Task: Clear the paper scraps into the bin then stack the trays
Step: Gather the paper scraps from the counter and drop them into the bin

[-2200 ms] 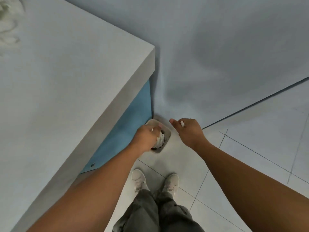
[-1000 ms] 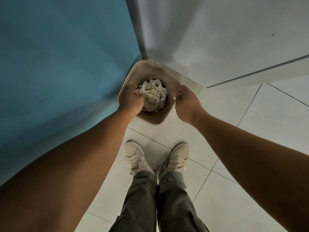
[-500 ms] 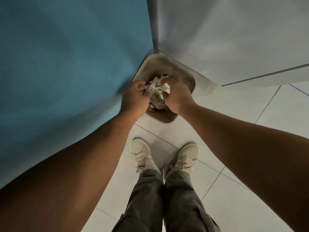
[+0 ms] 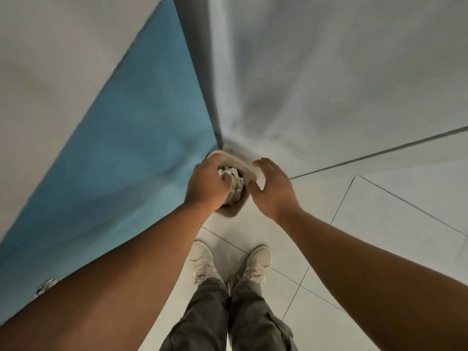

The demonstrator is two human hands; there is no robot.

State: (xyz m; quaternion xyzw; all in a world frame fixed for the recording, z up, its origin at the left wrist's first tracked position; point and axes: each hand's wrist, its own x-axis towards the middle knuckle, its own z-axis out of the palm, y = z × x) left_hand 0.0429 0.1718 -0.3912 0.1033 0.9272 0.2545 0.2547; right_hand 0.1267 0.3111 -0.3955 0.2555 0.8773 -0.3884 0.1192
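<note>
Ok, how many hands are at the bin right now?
2. The left hand is inside, curled on the paper scraps; the right hand holds the bin by its right rim.

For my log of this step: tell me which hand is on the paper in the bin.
The left hand: its fingers curl into the paper scraps inside the bin, while the right hand only grips the bin's rim.
</note>
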